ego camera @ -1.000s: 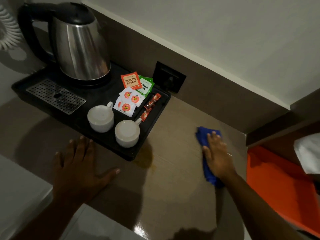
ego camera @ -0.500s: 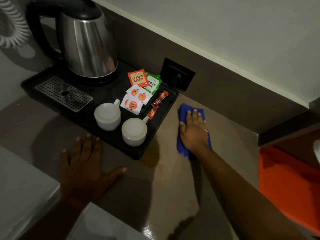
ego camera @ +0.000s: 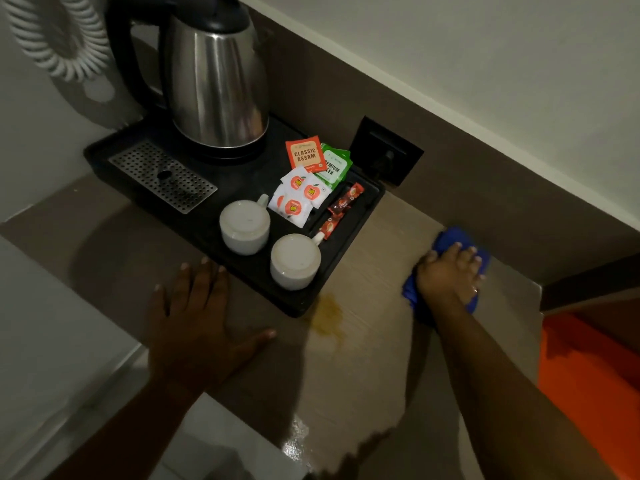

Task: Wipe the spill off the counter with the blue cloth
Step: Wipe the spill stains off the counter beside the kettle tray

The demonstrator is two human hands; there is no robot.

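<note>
A yellowish spill [ego camera: 327, 315] lies on the brown counter [ego camera: 367, 368], just off the near right corner of the black tray [ego camera: 360, 220]. The blue cloth [ego camera: 446, 239] sits on the counter near the back wall, well to the right of the spill. My right hand [ego camera: 448, 275] presses flat on top of the cloth, fingers spread, covering most of it. My left hand [ego camera: 197, 320] rests flat on the counter left of the spill, fingers apart, holding nothing.
The tray holds a steel kettle [ego camera: 218, 84], two upturned white cups [ego camera: 244, 226] [ego camera: 294, 261], tea sachets [ego camera: 306, 157] and a drip grate [ego camera: 162, 174]. A black wall socket [ego camera: 384, 150] sits behind it. An orange surface [ego camera: 588, 368] lies at lower right; a coiled white cord [ego camera: 52, 36] hangs top left.
My right hand slid the cloth left toward the tray, then back right along the back of the counter. The left hand stayed flat in place. The spill looks unchanged.
</note>
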